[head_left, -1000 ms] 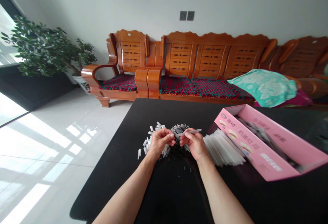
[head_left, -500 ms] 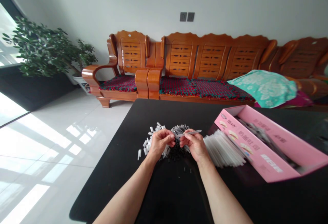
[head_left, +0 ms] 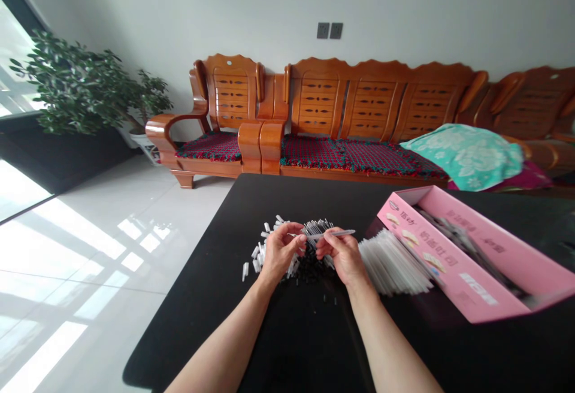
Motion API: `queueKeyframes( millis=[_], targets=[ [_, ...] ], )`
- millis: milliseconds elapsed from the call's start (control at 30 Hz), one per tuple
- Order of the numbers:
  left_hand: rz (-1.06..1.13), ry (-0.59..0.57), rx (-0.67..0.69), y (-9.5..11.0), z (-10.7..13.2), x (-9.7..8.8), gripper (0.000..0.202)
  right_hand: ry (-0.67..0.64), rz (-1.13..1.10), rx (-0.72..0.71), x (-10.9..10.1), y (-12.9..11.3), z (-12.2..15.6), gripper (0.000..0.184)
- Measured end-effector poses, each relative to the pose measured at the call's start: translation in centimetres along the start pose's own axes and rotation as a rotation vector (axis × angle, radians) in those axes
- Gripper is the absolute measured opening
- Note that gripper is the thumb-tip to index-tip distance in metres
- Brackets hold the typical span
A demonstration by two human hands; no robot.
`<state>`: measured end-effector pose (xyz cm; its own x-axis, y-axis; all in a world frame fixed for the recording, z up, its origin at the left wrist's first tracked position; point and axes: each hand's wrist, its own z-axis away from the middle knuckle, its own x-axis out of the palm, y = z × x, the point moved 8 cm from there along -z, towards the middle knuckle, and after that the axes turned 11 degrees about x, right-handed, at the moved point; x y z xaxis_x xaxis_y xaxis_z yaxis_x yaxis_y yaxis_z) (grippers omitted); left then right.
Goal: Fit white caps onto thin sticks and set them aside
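Currently, R hand (head_left: 342,256) grip pinches one slim, pale translucent plastic tube (head_left: 345,233), approx. level above glossy black surface (head_left: 202,303). L hand (head_left: 279,254) fingertips at tube's L end; can't tell if pinching. Short white plastic pcs. (head_left: 256,251) beside L hand; pale translucent tube row (head_left: 395,263) between R hand & pink cardboard box (head_left: 444,258).

1. Slim tube (head_left: 347,232): part hidden under right hand (head_left: 340,254); left end unclear at left hand (head_left: 279,252).
2. White pieces (head_left: 256,251): some behind left hand.
3. Black bits (head_left: 309,271): too small to tell.
4. Pink box (head_left: 451,273): contents blurred, unidentifiable.
5. Bench (head_left: 211,279): cut off at right and bottom edges.
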<state>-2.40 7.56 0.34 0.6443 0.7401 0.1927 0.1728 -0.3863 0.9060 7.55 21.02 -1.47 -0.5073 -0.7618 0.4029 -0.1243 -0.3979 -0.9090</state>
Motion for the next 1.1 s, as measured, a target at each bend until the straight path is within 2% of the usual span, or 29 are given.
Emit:
queueKeyframes(
  millis=[67,233,433,567,700,800,900,1000,1100],
  targets=[
    [-0.070,-0.006,-0.017,0.04,0.14,-0.18,0.034,0.002,-0.002,-0.006,0.03,-0.05,0.03,0.021],
    [-0.192,-0.076,-0.064,-0.31,0.57,0.01,0.044,0.003,0.004,0.005,0.16,-0.01,0.09,0.022],
    [-0.113,-0.073,-0.071,-0.29,0.37,0.52,0.033,0.000,0.002,0.005,0.12,-0.08,0.09,0.020],
    [-0.146,-0.046,-0.073,-0.01,0.38,0.24,0.039,0.004,0.002,0.003,0.09,-0.16,0.09,0.021],
    [-0.208,-0.088,-0.080,-0.12,0.61,0.30,0.047,0.016,0.005,-0.002,0.02,-0.15,0.08,0.021],
    [-0.179,-0.113,-0.077,-0.33,0.59,0.56,0.040,0.016,0.008,-0.004,-0.02,-0.13,0.04,0.020],
    [-0.098,-0.086,-0.083,-0.39,0.45,0.59,0.033,0.006,0.009,-0.008,0.00,-0.18,0.03,0.020],
    [-0.088,-0.054,-0.076,-0.20,0.42,0.37,0.039,0.004,0.010,-0.008,0.00,-0.21,0.03,0.020],
    [-0.157,-0.088,-0.083,-0.33,0.58,0.38,0.044,0.009,0.010,-0.006,-0.03,-0.16,0.04,0.021]
  ],
)
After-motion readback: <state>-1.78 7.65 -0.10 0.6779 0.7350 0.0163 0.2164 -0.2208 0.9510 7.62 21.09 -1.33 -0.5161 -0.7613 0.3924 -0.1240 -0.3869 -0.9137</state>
